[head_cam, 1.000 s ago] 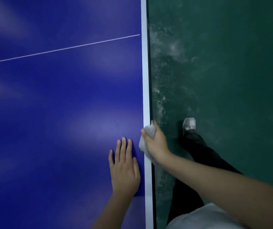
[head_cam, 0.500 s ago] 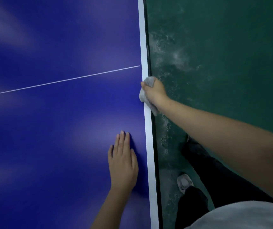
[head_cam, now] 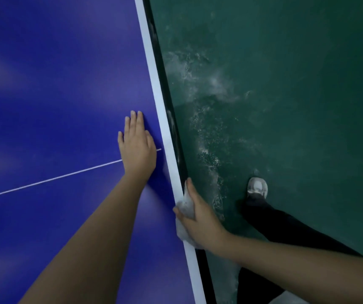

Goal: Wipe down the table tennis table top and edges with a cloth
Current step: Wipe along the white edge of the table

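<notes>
- Blue table tennis table (head_cam: 55, 95) fills the left half. Its side edge runs from the upper middle down to the lower right.
- Dark green floor (head_cam: 296, 84) lies to the right, with pale scuffs near the table.
- White border stripe (head_cam: 154, 84) follows that edge, and a thin white line (head_cam: 51, 178) crosses the top to meet it.
- Left hand (head_cam: 137, 148) lies flat on the blue top beside the stripe. Its fingers are straight, point away from the person and hold nothing.
- Right hand (head_cam: 200, 220) grips the cloth, with the thumb on the stripe side and the fingers over the table's side.
- White cloth (head_cam: 186, 206) is bunched against the edge, its long axis along the stripe.
- Pale shoe (head_cam: 257, 187) stands on the floor, toe pointing away.
</notes>
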A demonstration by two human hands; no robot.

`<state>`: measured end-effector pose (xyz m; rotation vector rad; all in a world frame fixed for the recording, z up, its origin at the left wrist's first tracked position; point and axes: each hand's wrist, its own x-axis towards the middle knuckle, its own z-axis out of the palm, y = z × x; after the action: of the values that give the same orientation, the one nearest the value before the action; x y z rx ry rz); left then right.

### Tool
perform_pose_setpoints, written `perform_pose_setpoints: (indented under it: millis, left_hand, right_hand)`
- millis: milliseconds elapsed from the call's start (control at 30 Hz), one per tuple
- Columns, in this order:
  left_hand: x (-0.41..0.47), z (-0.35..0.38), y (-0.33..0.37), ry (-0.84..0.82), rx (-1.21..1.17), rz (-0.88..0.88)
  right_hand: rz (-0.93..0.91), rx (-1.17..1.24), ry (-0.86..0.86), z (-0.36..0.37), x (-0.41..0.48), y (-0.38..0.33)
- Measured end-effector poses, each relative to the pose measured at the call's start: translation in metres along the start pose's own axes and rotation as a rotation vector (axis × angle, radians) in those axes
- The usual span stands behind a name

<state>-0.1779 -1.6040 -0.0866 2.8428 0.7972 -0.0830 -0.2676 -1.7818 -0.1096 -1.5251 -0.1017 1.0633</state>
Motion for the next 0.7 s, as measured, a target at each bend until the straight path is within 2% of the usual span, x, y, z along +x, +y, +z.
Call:
perform_pose_setpoints:
  millis: [233,400,567,700]
  left_hand:
    - [0.040,0.002,0.004,0.119,-0.086,0.039]
    - [0.040,0.002,0.003,0.128,-0.098,0.036]
    - [0.041,0.002,0.002,0.122,-0.101,0.039]
    - [0.042,0.003,0.001,0.123,-0.103,0.040]
  right_hand:
    - [-0.097,-0.026,0.181,-0.041,0.145,-0.100]
    - [-0.094,-0.044,0.211,-0.065,0.226,-0.165]
    - [-0.080,0.075,0.302,-0.060,0.221,-0.161]
    - [-0.050,0.085,0.286,-0.044,0.178,-0.125]
